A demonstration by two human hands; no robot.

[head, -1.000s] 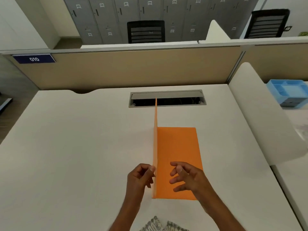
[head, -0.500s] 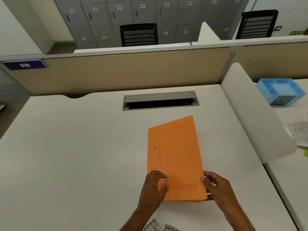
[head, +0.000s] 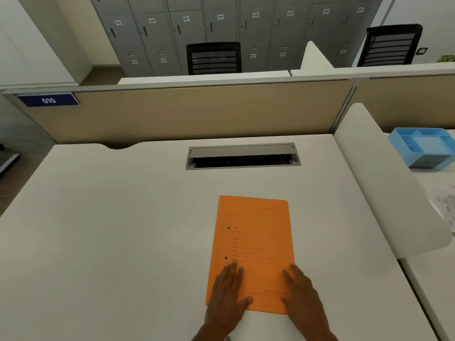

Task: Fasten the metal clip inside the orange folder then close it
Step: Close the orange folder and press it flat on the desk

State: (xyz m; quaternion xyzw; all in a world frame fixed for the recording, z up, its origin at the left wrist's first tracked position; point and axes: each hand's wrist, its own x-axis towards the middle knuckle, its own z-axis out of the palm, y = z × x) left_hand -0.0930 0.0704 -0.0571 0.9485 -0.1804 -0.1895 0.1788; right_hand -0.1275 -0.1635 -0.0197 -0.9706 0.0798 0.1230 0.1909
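The orange folder point(head: 253, 252) is closed and is laid flat on the white desk point(head: 110, 230), near the front edge and a bit right of the middle. Two small dark dots are seen along its left side, and faint printed lines run across its cover. The left hand point(head: 229, 291) is laid flat on the near left corner of the folder, with the fingers spread open and nothing gripped. The right hand point(head: 301, 294) is laid flat on the near right corner, open too, with nothing held in it.

Behind the folder, a long grey cable slot point(head: 242, 156) is cut into the desk, and it is dark inside. A tan wall panel point(head: 197, 112) is stood along the back of the desk, and a blue sign point(head: 48, 100) marked 010 is fixed at its left end. A white rounded divider point(head: 384, 183) is set along the right side. Past it, a light blue tray point(head: 423, 148) and some papers point(head: 445, 207) are seen on the next desk. Far back, grey lockers point(head: 221, 28) with number tags are lined up, and two black chairs point(head: 213, 57) are placed before them
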